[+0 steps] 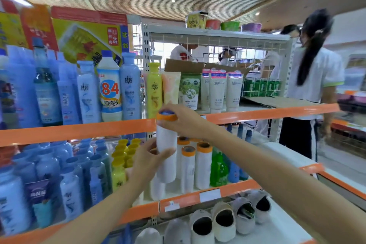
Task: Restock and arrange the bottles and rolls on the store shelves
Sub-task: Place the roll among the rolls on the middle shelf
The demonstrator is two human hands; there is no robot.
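A tall white roll (167, 144) with an orange top ring stands upright in the air in front of the middle shelf (210, 194). My right hand (183, 121) grips its top end, fingers curled round the orange ring. My left hand (147, 159) holds its middle from the left, thumb across the front. Three more white rolls with orange tops (195, 162) stand on the middle shelf just right of it. Blue bottles (65, 172) and yellow bottles (122, 160) fill the shelf to the left.
The upper shelf (79, 130) carries blue bottles, an "84" bottle (110, 89), a yellow bottle (154, 89) and tubes (215, 89). Grey slippers (223, 220) lie on the lowest shelf. A green bottle (217, 168) stands right of the rolls. A person (315, 83) stands at the right.
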